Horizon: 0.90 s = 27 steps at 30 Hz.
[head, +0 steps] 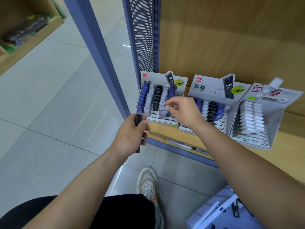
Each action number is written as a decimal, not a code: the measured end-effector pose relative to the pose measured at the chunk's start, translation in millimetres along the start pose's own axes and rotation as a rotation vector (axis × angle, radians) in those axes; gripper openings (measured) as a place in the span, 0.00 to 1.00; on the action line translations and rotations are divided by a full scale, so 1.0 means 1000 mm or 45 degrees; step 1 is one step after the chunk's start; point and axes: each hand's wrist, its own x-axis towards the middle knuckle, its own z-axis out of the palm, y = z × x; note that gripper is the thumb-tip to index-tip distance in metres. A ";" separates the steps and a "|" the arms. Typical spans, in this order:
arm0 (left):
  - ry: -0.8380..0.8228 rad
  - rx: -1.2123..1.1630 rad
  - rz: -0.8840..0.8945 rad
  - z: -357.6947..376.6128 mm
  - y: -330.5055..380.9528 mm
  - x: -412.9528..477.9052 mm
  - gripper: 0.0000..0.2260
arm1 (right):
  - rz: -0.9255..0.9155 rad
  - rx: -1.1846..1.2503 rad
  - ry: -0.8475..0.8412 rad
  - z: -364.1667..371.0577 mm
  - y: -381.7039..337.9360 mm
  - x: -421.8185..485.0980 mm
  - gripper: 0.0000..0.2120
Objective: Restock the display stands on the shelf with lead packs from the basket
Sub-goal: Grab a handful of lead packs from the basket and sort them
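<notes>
Three cardboard display stands sit on the wooden shelf [165, 129]: a left stand [162, 95], a middle stand [212, 103] and a right stand [264, 116], each with rows of lead packs. My left hand [132, 136] grips black lead packs [138, 119] just in front of the left stand's near corner. My right hand [183, 109] hovers over the left stand's front right rows and pinches a pale lead pack [165, 111], tilted above the slots. The basket [219, 210] lies at the bottom right with a few dark packs inside.
A blue shelf post [99, 52] and a perforated blue side panel [142, 33] stand left of the stands. Grey tiled floor [49, 113] lies to the left, with another wooden shelf [28, 33] at far left. My shoe [148, 182] is below the shelf edge.
</notes>
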 end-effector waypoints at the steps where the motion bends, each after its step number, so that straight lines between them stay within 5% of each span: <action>1: -0.017 0.001 0.028 0.000 0.000 0.000 0.07 | -0.018 -0.019 0.005 0.002 0.001 0.000 0.09; 11: -0.020 -0.072 0.078 -0.003 0.007 -0.005 0.06 | -0.209 -0.266 0.001 0.007 0.005 0.007 0.09; 22: 0.016 -0.261 -0.130 0.001 0.012 0.002 0.13 | -0.206 -0.261 0.020 0.020 -0.003 0.008 0.05; 27: -0.010 -0.229 -0.040 0.002 0.015 -0.001 0.09 | -0.204 -0.379 -0.064 0.032 -0.008 0.006 0.07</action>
